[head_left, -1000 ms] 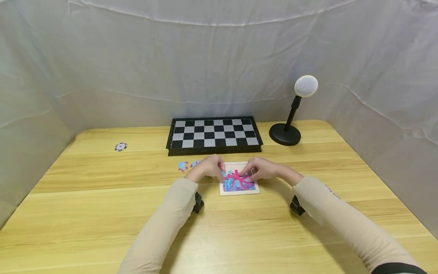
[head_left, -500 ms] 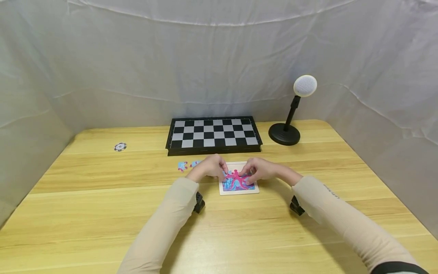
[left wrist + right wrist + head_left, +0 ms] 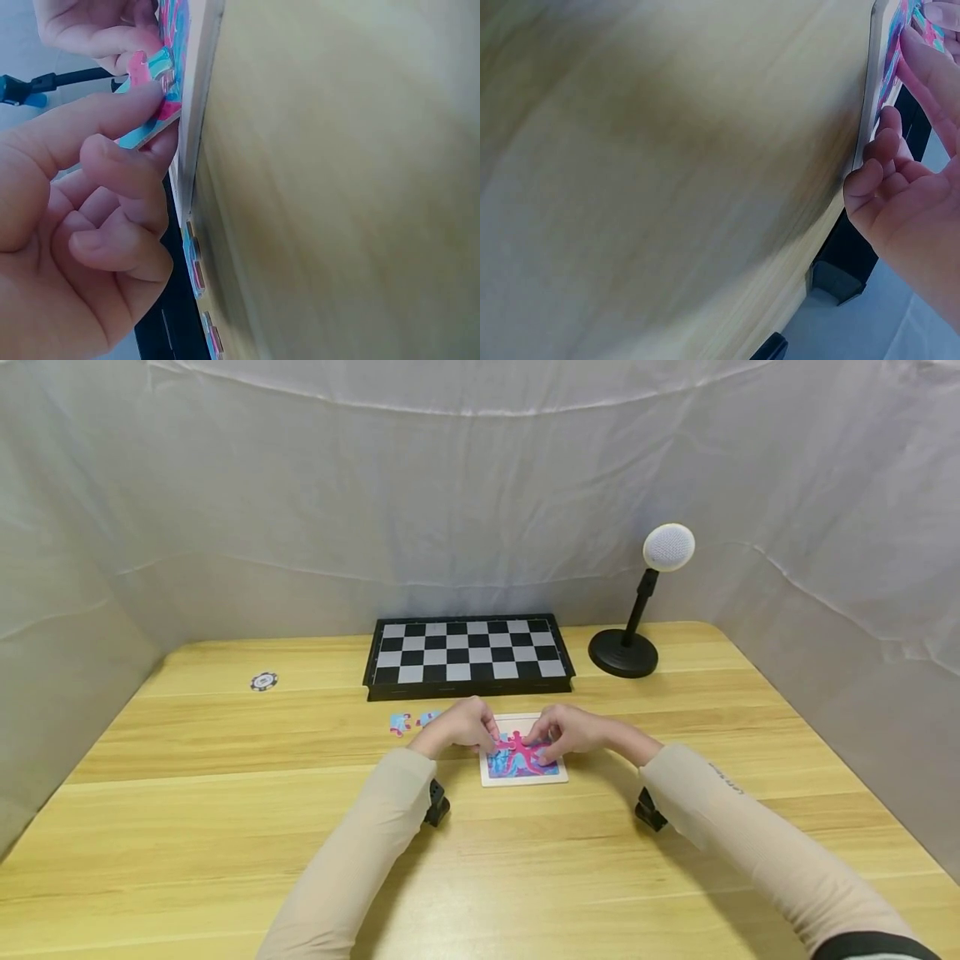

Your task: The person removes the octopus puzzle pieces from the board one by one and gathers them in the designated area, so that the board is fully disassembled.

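A jigsaw puzzle (image 3: 521, 767) with a pink octopus on blue lies in a white-rimmed tray (image 3: 525, 782) at mid-table; its upper strip shows the pale base. My left hand (image 3: 463, 724), over the tray's left side, pinches a jigsaw piece (image 3: 137, 138) between thumb and forefinger. In the left wrist view that piece is tilted, with its lower edge close to the tray. My right hand (image 3: 573, 730) touches the right part of the puzzle with thumb and forefinger, its other fingers loosely bent. Two loose jigsaw pieces lie left of the tray, one (image 3: 400, 724) whole in view, the other (image 3: 427, 718) partly hidden by my left hand.
Behind the tray lies a black-and-white chessboard (image 3: 471, 653) with a raised black edge. A round white mesh head on a black stand (image 3: 624, 653) rises at the back right. One poker chip (image 3: 264, 682) lies at the far left. Pale cloth (image 3: 465, 510) encloses the table's back and sides.
The left hand's fingertips have shifted slightly right and inward over the tray. My right thumb has moved a little left on the puzzle. The loose pieces have stayed put.
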Available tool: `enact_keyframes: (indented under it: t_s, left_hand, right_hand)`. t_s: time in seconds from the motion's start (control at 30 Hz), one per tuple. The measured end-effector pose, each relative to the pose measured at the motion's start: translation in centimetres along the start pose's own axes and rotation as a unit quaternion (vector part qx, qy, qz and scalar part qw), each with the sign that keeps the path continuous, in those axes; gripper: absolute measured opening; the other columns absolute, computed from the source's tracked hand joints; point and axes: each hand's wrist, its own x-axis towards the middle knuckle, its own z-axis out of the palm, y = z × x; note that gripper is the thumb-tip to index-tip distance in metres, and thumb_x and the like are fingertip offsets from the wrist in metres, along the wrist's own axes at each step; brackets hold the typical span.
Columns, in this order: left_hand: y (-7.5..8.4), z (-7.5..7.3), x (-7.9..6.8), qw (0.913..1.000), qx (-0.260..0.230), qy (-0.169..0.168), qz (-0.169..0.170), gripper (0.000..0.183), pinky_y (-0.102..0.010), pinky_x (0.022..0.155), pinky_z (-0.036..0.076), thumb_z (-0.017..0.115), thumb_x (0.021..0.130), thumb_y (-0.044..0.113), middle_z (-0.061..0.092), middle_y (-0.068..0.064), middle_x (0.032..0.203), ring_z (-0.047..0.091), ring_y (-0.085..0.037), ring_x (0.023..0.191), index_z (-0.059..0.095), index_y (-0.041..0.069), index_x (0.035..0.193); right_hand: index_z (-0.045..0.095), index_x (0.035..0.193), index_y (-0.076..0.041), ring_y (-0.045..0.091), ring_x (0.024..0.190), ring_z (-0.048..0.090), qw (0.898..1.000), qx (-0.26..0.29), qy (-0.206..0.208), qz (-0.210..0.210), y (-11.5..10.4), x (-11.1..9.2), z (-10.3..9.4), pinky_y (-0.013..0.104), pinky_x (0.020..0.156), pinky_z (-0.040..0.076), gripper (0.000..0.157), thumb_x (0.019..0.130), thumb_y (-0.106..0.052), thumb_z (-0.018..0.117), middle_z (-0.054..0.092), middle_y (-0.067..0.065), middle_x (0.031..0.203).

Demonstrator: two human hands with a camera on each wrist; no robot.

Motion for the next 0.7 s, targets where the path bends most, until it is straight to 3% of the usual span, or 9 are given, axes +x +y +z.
enact_keyframes:
  t_s: [0.37, 0.7]
  left_hand:
    - [-0.2, -0.4, 0.0, 0.9995, -0.029, -0.003, 0.012, 0.009, -0.017, 0.042, 0.033, 0.070, 0.075, 0.002, 0.056, -0.003, 0.061, 0.041, -0.010, 0.044, 0.063, 0.001, 0.069]
    - [-0.7, -1.1, -0.5, 0.9970, -0.077, 0.002, 0.013, 0.006, -0.018, 0.042, 0.031, 0.064, 0.081, 0.005, 0.060, -0.006, 0.064, 0.045, -0.011, 0.048, 0.068, 0.001, 0.081]
  right_hand:
    - [0.066, 0.103, -0.001, 0.017, 0.070, 0.042, 1.000, -0.008, 0.002, -0.004, 0.0, 0.0, 0.1, 0.026, 0.062, 0.036, 0.030, 0.074, -0.011, 0.072, 0.052, 0.003, 0.081]
    - [0.065, 0.103, -0.001, 0.017, 0.069, 0.042, 1.000, -0.002, -0.003, -0.007, -0.1, -0.1, 0.0, 0.026, 0.062, 0.037, 0.029, 0.074, -0.006, 0.071, 0.051, 0.004, 0.082]
